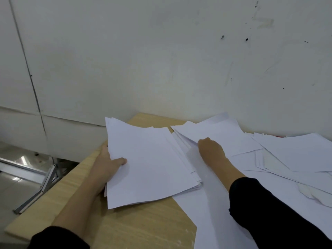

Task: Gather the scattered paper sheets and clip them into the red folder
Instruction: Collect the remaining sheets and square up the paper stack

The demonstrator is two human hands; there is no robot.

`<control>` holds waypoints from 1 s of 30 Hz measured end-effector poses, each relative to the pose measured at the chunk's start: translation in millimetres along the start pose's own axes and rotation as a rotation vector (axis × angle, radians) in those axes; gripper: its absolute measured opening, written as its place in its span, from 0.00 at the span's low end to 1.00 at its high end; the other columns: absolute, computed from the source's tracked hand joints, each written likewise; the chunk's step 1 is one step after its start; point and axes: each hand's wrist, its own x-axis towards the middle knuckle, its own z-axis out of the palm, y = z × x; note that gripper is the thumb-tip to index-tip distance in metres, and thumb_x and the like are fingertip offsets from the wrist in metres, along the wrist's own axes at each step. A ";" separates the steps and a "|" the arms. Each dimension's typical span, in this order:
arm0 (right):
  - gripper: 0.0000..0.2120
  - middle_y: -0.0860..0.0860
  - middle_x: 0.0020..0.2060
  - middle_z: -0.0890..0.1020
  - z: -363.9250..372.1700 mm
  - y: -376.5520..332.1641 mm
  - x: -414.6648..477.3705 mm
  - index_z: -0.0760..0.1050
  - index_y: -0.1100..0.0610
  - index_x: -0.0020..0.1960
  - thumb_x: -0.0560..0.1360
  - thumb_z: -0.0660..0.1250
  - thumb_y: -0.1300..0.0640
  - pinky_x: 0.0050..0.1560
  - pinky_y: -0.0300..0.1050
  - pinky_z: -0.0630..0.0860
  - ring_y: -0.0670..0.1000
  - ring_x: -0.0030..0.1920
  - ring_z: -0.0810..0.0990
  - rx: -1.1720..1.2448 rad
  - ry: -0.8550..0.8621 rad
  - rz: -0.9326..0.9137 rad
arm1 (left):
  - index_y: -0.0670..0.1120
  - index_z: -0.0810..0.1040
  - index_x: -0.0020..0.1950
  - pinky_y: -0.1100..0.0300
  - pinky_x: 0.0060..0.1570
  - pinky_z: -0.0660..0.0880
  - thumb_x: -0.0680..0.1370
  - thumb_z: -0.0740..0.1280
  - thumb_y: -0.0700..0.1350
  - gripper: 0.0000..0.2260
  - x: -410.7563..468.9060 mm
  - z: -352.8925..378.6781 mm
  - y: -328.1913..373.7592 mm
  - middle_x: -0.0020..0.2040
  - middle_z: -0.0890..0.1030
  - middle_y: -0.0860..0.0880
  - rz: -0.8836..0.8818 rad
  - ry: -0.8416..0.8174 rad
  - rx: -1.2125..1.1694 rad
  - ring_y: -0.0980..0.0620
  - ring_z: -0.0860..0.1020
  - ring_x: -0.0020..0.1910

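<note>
1. Head view, left side. The left hand grips the near-left edge of a gathered stack, thumb on top and fingers beneath. The stack is raised slightly off the counter, and its edges are uneven and not squared.
2. Head view, centre. The right hand is well apart from the left. Its fingers are curled at the corner of the loose sheets fanned towards the wall, and it appears to pinch them; the fingertips are hidden.
3. Head view, right side. More scattered sheets overlap at odd angles across the counter, and a large one runs under the right sleeve.
4. Red folder: only a thin red sliver shows at the wall, buried under paper. It is probably the folder, but whether it is open or closed cannot be told.
5. Progress, as a judgement: gathering is roughly half done. Remaining steps are to collect the rest, square the stack, uncover the folder and clip the sheets in.
</note>
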 end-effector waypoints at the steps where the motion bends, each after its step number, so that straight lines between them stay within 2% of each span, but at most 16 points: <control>1: 0.11 0.54 0.42 0.75 -2.4 -0.2 -0.7 0.71 0.59 0.50 0.78 0.54 0.70 0.40 0.41 0.70 0.55 0.48 0.81 0.026 0.050 0.008 | 0.46 0.67 0.67 0.57 0.41 0.72 0.75 0.69 0.42 0.22 -0.4 0.0 0.6 0.58 0.78 0.49 0.002 0.007 -0.021 0.48 0.77 0.52; 4: 0.12 0.58 0.45 0.80 -13.3 -6.4 -5.6 0.72 0.63 0.54 0.76 0.54 0.72 0.38 0.43 0.69 0.58 0.45 0.80 0.214 0.221 -0.024 | 0.49 0.71 0.62 0.60 0.36 0.71 0.79 0.65 0.48 0.13 -1.4 0.7 6.4 0.54 0.79 0.50 -0.012 0.024 -0.111 0.52 0.79 0.46; 6: 0.13 0.59 0.44 0.81 -26.1 -14.5 -15.1 0.74 0.64 0.55 0.75 0.55 0.72 0.38 0.47 0.71 0.60 0.43 0.79 0.388 0.311 -0.168 | 0.53 0.74 0.54 0.59 0.32 0.72 0.81 0.60 0.53 0.07 -4.8 -1.0 11.4 0.46 0.81 0.53 -0.076 0.007 -0.243 0.54 0.80 0.40; 8: 0.11 0.59 0.43 0.82 -37.1 -21.6 -27.1 0.76 0.64 0.53 0.77 0.57 0.71 0.41 0.52 0.75 0.59 0.42 0.80 0.518 0.342 -0.354 | 0.52 0.79 0.46 0.59 0.30 0.75 0.80 0.57 0.58 0.15 -4.9 -4.5 11.7 0.40 0.83 0.52 -0.132 -0.056 -0.411 0.52 0.82 0.36; 10: 0.10 0.56 0.43 0.83 -43.4 -26.3 -41.6 0.77 0.62 0.52 0.78 0.58 0.67 0.43 0.50 0.76 0.55 0.42 0.81 0.612 0.292 -0.469 | 0.50 0.82 0.42 0.60 0.28 0.76 0.80 0.54 0.62 0.23 -4.5 -7.9 11.8 0.34 0.84 0.50 -0.156 -0.089 -0.514 0.51 0.83 0.31; 12: 0.11 0.51 0.46 0.84 -45.3 -30.2 -55.0 0.78 0.57 0.53 0.79 0.58 0.64 0.46 0.45 0.76 0.50 0.45 0.81 0.684 0.194 -0.523 | 0.47 0.80 0.47 0.59 0.29 0.76 0.79 0.50 0.65 0.27 -1.1 -10.6 11.3 0.35 0.85 0.48 -0.233 -0.063 -0.580 0.50 0.84 0.32; 14: 0.11 0.48 0.50 0.84 -43.3 -36.4 -67.7 0.79 0.55 0.54 0.80 0.59 0.61 0.51 0.40 0.76 0.46 0.50 0.81 0.729 0.107 -0.562 | 0.48 0.79 0.48 0.61 0.26 0.76 0.79 0.50 0.66 0.27 -0.4 -12.4 10.5 0.34 0.85 0.49 -0.236 -0.065 -0.582 0.51 0.83 0.31; 16: 0.11 0.47 0.53 0.83 -38.3 -41.8 -76.0 0.79 0.54 0.55 0.80 0.58 0.61 0.56 0.41 0.75 0.47 0.56 0.80 0.722 0.025 -0.583 | 0.51 0.79 0.46 0.62 0.26 0.75 0.79 0.54 0.65 0.21 -0.5 -14.2 10.9 0.33 0.84 0.53 -0.202 -0.061 -0.533 0.54 0.83 0.29; 19: 0.14 0.47 0.55 0.82 -33.0 -44.4 -84.7 0.78 0.54 0.55 0.78 0.57 0.65 0.61 0.47 0.73 0.49 0.61 0.77 0.710 -0.122 -0.572 | 0.49 0.79 0.54 0.56 0.35 0.75 0.77 0.65 0.56 0.13 -4.3 -15.3 12.8 0.41 0.85 0.51 -0.184 -0.085 -0.382 0.50 0.83 0.39; 21: 0.16 0.45 0.59 0.80 -34.4 -42.8 -87.3 0.78 0.52 0.56 0.75 0.58 0.64 0.64 0.44 0.70 0.48 0.66 0.73 0.801 -0.216 -0.542 | 0.45 0.77 0.60 0.51 0.44 0.78 0.74 0.71 0.47 0.16 -6.0 -13.2 11.2 0.49 0.84 0.46 -0.150 -0.090 -0.262 0.45 0.82 0.45; 22: 0.17 0.44 0.63 0.77 -35.4 -41.9 -87.5 0.76 0.49 0.59 0.74 0.60 0.61 0.66 0.43 0.66 0.46 0.69 0.68 0.845 -0.241 -0.506 | 0.44 0.76 0.60 0.50 0.46 0.78 0.73 0.72 0.44 0.17 -7.4 -11.5 10.7 0.51 0.83 0.45 -0.133 -0.087 -0.211 0.43 0.82 0.47; 24: 0.20 0.43 0.72 0.66 -36.2 -40.4 -86.0 0.70 0.42 0.66 0.74 0.65 0.50 0.70 0.45 0.57 0.42 0.74 0.57 0.874 -0.274 -0.394 | 0.43 0.74 0.61 0.53 0.42 0.77 0.72 0.73 0.42 0.19 -9.6 -8.4 11.6 0.54 0.81 0.45 -0.104 -0.067 -0.136 0.45 0.81 0.47; 25: 0.24 0.43 0.74 0.62 -36.5 -40.0 -84.8 0.67 0.41 0.69 0.74 0.65 0.43 0.71 0.47 0.56 0.42 0.75 0.55 0.861 -0.323 -0.339 | 0.43 0.73 0.62 0.55 0.40 0.76 0.72 0.73 0.42 0.20 -9.5 -7.0 11.7 0.55 0.81 0.45 -0.090 -0.058 -0.113 0.46 0.80 0.47; 27: 0.32 0.42 0.74 0.63 -36.7 -41.9 -82.5 0.65 0.42 0.71 0.71 0.61 0.31 0.71 0.46 0.57 0.43 0.74 0.59 0.822 -0.430 -0.309 | 0.42 0.71 0.64 0.57 0.40 0.74 0.72 0.74 0.44 0.23 -6.8 -3.7 12.2 0.57 0.79 0.44 -0.055 -0.048 -0.046 0.46 0.79 0.49; 29: 0.32 0.42 0.71 0.68 -34.1 -44.4 -79.0 0.68 0.44 0.70 0.72 0.58 0.30 0.69 0.44 0.61 0.43 0.70 0.65 0.855 -0.400 -0.328 | 0.40 0.68 0.65 0.57 0.42 0.73 0.71 0.74 0.44 0.26 -3.6 -1.1 10.9 0.59 0.77 0.44 -0.018 -0.029 0.052 0.45 0.77 0.53; 30: 0.28 0.43 0.69 0.70 -31.9 -43.3 -75.0 0.69 0.46 0.69 0.74 0.60 0.33 0.69 0.44 0.63 0.43 0.68 0.68 0.879 -0.304 -0.281 | 0.40 0.66 0.66 0.56 0.46 0.73 0.71 0.74 0.44 0.28 -3.2 -0.6 9.8 0.61 0.76 0.44 -0.008 -0.020 0.083 0.45 0.76 0.55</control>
